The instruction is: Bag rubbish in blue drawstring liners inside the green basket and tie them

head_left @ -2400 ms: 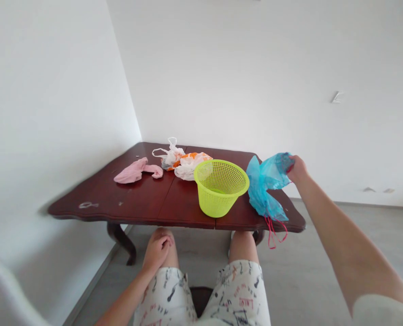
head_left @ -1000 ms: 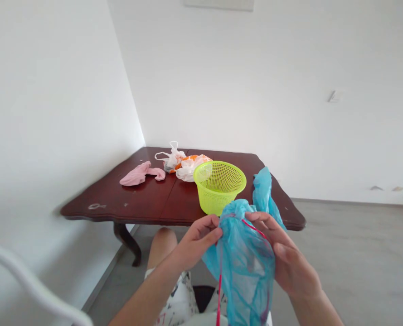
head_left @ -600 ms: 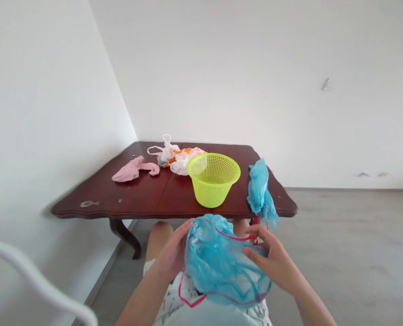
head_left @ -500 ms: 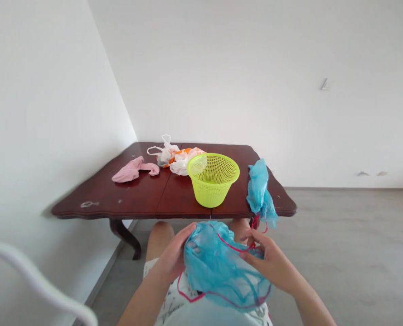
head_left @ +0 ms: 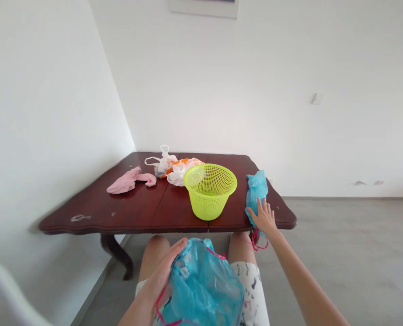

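Note:
My left hand holds the left side of a crumpled blue plastic bag with red drawstrings, which rests on my lap. Its fingers lie along the bag's upper edge, and the thumb is hidden. Out at the table's right front edge, my right hand is open, fingers spread against a second blue plastic bag. That bag's red drawstring dangles below the edge. Between the two bags, a yellow-green perforated plastic basket stands upright on the table.
The dark wooden table carries a pink cloth-like item at left. White-and-orange plastic bags lie behind the basket. A white wall runs along the left side. A blurred white curved bar crosses the lower left corner.
My right hand has let go of the bag on my lap and moved forward to the bag on the table. My left hand stays on the lap bag. The view has tilted up slightly.

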Demonstrator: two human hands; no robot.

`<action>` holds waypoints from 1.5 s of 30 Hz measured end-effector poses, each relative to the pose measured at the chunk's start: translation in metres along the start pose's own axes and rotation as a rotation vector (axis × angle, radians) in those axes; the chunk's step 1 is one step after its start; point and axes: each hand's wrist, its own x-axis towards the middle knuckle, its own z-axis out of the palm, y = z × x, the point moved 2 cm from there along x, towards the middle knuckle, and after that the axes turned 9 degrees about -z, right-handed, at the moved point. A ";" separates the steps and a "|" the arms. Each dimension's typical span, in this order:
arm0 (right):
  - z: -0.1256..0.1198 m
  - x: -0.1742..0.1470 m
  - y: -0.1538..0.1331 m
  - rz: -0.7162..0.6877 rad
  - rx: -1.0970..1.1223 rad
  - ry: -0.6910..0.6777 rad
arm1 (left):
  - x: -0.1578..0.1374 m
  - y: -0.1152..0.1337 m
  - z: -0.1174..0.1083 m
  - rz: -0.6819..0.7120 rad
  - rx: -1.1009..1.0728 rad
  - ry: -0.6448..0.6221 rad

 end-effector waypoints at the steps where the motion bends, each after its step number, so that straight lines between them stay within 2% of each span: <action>1: 0.005 0.015 -0.008 -0.016 0.002 -0.029 | 0.002 0.001 -0.001 0.013 0.033 0.018; 5: 0.021 0.061 -0.036 -0.119 0.019 -0.120 | 0.010 -0.002 -0.002 -0.072 0.132 -0.031; 7: 0.021 0.075 -0.047 -0.175 0.042 -0.142 | 0.012 -0.005 0.001 -0.056 0.106 -0.049; 10: 0.008 0.084 -0.060 -0.253 0.108 -0.122 | 0.012 -0.009 0.007 -0.014 0.063 -0.032; 13: -0.020 0.074 -0.067 -0.266 0.186 0.025 | 0.012 -0.010 0.007 0.000 0.054 -0.029; 16: -0.041 0.031 -0.075 -0.253 0.282 0.213 | 0.012 -0.011 0.006 -0.018 0.067 -0.087; 18: -0.042 -0.019 -0.087 -0.313 0.367 0.243 | 0.012 -0.013 0.010 -0.057 0.072 -0.127; 21: -0.019 -0.114 -0.118 -0.480 0.517 0.113 | 0.008 -0.011 0.028 -0.061 0.072 -0.247; 23: 0.007 -0.175 -0.138 -0.535 0.745 -0.081 | 0.003 -0.006 0.041 -0.033 0.100 -0.365; 26: 0.039 -0.232 -0.146 -0.344 0.901 -0.198 | -0.006 0.010 0.054 0.001 0.226 -0.508; 29: 0.049 -0.246 -0.128 -0.232 0.880 -0.240 | -0.018 0.029 0.054 0.056 0.420 -0.582; 31: 0.036 -0.238 -0.109 -0.220 0.827 -0.222 | -0.026 0.041 0.050 0.138 0.572 -0.596; 34: -0.005 -0.218 -0.089 -0.235 0.848 -0.139 | -0.037 0.055 0.040 0.238 0.813 -0.535; 38: -0.069 -0.199 -0.092 -0.364 1.004 -0.176 | -0.046 0.068 0.021 0.298 1.043 -0.315; 40: -0.094 -0.195 -0.099 -0.417 1.060 -0.240 | -0.049 0.077 0.015 0.355 1.115 -0.270; 43: -0.124 -0.187 -0.110 -0.424 1.137 -0.320 | -0.055 0.095 0.018 0.413 1.174 -0.359; 45: -0.145 -0.174 -0.120 -0.365 1.178 -0.324 | -0.058 0.112 0.029 0.400 1.104 -0.448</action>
